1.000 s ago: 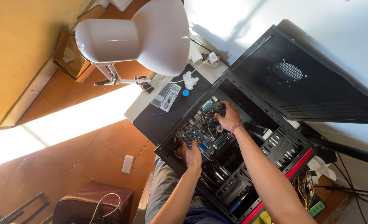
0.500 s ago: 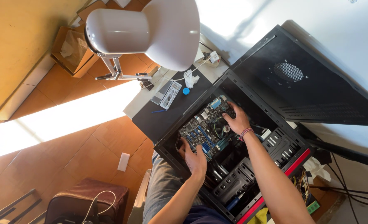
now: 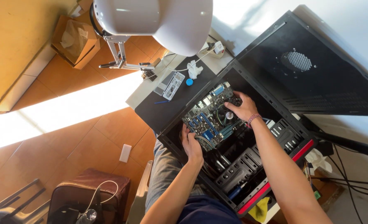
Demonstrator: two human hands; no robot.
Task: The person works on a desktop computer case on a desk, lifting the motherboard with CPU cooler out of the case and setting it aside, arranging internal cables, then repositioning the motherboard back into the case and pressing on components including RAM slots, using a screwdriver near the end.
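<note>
Seating the motherboard (image 3: pixel 211 118) in the open computer case (image 3: pixel 275 137), our left hand (image 3: pixel 191 145) grips its near edge, right hand (image 3: pixel 244 108) closes over its far edge; we judge level, even lowering best.

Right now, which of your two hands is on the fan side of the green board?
The right hand, wearing a wristband, rests on the board by the round fan. The left hand grips the board's near edge, away from the fan.

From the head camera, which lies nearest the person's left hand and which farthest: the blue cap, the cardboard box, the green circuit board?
1. Green circuit board: under the left hand, inside the case.
2. Blue cap: on the desk above the case.
3. Cardboard box: on the floor, far upper left.
</note>
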